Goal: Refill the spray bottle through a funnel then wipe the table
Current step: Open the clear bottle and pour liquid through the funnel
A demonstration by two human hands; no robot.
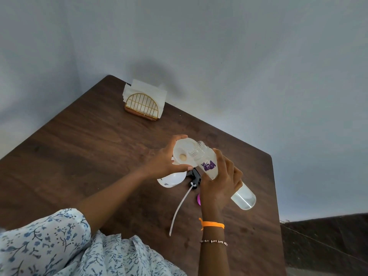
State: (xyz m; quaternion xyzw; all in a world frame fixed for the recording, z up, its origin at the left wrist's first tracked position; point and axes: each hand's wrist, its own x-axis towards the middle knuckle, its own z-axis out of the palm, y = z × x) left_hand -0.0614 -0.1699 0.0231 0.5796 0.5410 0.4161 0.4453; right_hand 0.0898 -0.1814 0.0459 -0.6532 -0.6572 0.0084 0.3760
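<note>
- Right hand (220, 180) wrapped round tilted bottle (223, 176), mouth over funnel (184, 154) — left hand (165, 162) pinching funnel rim, mid-table.
- Tilting too fast — likely overflow onto table (79, 156).
- Funnel wobbling off sprayer (172, 179) — spill.

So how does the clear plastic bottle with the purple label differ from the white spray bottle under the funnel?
The clear plastic bottle with the purple label is tilted, gripped by the right hand, mouth over the translucent funnel. The white spray bottle stands below the funnel, which the left hand holds. One is see-through with liquid showing; the other is opaque. Both are uncapped.
</note>
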